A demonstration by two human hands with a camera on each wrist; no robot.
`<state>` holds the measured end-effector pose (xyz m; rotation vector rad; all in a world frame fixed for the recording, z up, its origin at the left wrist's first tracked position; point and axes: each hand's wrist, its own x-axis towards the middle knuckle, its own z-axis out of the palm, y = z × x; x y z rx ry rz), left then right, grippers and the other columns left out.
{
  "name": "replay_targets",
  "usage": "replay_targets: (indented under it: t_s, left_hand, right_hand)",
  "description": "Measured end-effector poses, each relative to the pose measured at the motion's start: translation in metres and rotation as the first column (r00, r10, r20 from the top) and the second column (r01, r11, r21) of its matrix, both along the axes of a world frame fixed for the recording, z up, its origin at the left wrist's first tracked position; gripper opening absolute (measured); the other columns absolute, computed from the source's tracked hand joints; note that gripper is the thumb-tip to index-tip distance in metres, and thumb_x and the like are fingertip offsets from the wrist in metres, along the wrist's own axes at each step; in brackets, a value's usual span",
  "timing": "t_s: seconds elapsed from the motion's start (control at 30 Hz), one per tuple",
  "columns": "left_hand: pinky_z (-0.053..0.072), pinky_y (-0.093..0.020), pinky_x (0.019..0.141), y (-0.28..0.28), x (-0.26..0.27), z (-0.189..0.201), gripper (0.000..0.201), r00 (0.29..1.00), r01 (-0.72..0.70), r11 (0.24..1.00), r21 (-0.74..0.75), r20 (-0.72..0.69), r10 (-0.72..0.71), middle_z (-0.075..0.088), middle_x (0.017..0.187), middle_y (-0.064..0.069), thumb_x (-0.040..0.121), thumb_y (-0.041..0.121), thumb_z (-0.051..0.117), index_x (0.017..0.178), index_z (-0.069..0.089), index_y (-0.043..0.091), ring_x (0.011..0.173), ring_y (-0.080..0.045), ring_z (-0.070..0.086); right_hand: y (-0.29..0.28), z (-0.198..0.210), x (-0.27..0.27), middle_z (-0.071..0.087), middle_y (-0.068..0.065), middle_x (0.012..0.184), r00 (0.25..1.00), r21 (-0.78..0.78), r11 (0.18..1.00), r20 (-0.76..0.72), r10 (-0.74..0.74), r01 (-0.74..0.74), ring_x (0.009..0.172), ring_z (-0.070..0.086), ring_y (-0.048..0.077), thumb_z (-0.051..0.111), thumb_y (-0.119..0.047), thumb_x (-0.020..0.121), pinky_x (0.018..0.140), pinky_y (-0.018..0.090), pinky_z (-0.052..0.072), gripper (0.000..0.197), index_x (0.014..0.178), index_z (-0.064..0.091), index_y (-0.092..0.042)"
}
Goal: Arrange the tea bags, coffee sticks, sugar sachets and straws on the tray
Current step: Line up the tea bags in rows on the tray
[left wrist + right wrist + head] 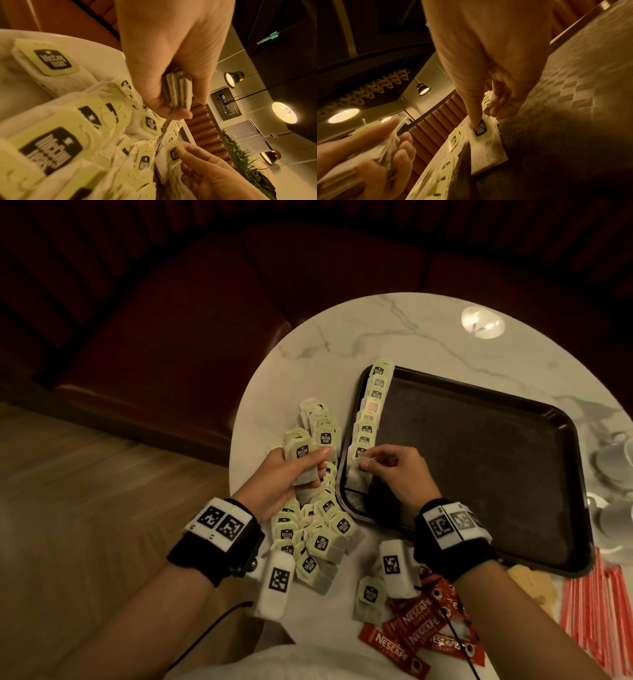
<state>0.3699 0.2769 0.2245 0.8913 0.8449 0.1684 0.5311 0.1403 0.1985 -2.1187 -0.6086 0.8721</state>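
A dark tray (479, 460) lies on the round marble table (394, 337). A row of overlapping tea bags (371, 409) with pale green tags runs along its left edge. My right hand (373, 462) pinches the tag of the nearest tea bag (358, 477) of that row, thumb on top (481, 128). My left hand (301, 470) grips a small stack of tea bags (178, 92) just left of the tray. A loose heap of tea bags (318, 529) covers the table under and beside that hand.
Red coffee sticks (421, 631) lie near the table's front edge, with one stray tea bag (370, 597) beside them. Red-striped straws (596, 607) lie at the right. Brownish sachets (534, 583) sit by the tray's near corner. White cups (613, 467) stand at the right edge. A dark sofa (205, 320) is behind.
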Motion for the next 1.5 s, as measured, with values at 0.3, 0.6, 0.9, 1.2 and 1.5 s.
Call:
replay_targets:
  t_s: [0.3, 0.6, 0.9, 1.2, 1.5]
  left_hand:
    - [0.055, -0.021, 0.061, 0.000, -0.001, 0.000, 0.030, 1.000, 0.011, 1.000, -0.008, 0.006, -0.011, 0.067, 0.083, -0.006, 0.085, 0.021, 0.069, 0.109, 0.063, 0.004, 0.073, -0.013, 0.066]
    - [0.053, -0.021, 0.055, -0.003, 0.000, 0.010, 0.033, 0.996, 0.053, 0.999, -0.008, 0.073, -0.053, 0.065, 0.079, -0.004, 0.072, 0.027, 0.072, 0.099, 0.065, 0.009, 0.067, -0.012, 0.064]
    - [0.052, -0.022, 0.052, -0.010, 0.007, 0.016, 0.022, 0.990, 0.101, 0.984, 0.149, 0.079, -0.114, 0.068, 0.080, -0.005, 0.081, 0.008, 0.071, 0.103, 0.064, 0.007, 0.063, -0.012, 0.065]
    - [0.052, -0.022, 0.053, -0.009, 0.006, 0.019, 0.037, 0.987, 0.123, 0.968, 0.218, 0.073, -0.142, 0.068, 0.088, -0.010, 0.077, 0.003, 0.075, 0.111, 0.062, 0.002, 0.071, -0.016, 0.067]
    - [0.044, -0.019, 0.045, -0.001, 0.001, 0.024, 0.026, 0.971, 0.082, 0.991, 0.102, 0.216, -0.103, 0.068, 0.082, -0.005, 0.069, 0.006, 0.074, 0.092, 0.063, 0.010, 0.064, -0.009, 0.060]
  right_hand:
    - [0.000, -0.004, -0.002, 0.068, 0.006, 0.086, 0.996, 0.058, 0.995, -0.017, -0.086, 0.087, 0.081, 0.065, 0.017, 0.079, -0.015, 0.081, 0.079, 0.033, 0.058, 0.017, 0.095, 0.072, -0.022]
    - [-0.009, 0.033, -0.006, 0.067, -0.003, 0.088, 0.991, 0.174, 0.976, -0.004, -0.136, 0.134, 0.082, 0.063, 0.010, 0.069, -0.025, 0.090, 0.073, 0.031, 0.053, 0.006, 0.094, 0.066, -0.026]
    - [0.009, 0.086, -0.030, 0.070, -0.002, 0.091, 0.981, 0.264, 0.945, 0.012, 0.195, -0.191, 0.083, 0.063, 0.008, 0.073, -0.034, 0.087, 0.074, 0.024, 0.050, 0.017, 0.098, 0.070, -0.022]
    - [0.014, 0.085, -0.035, 0.071, -0.005, 0.087, 0.982, 0.285, 0.940, 0.087, 0.170, -0.188, 0.078, 0.063, 0.010, 0.076, -0.024, 0.084, 0.069, 0.018, 0.047, 0.007, 0.087, 0.073, -0.019]
    - [0.000, 0.098, -0.018, 0.069, 0.004, 0.088, 0.988, 0.405, 0.912, -0.105, 0.110, -0.058, 0.076, 0.064, 0.013, 0.065, -0.013, 0.092, 0.071, 0.029, 0.059, 0.008, 0.096, 0.064, -0.006]
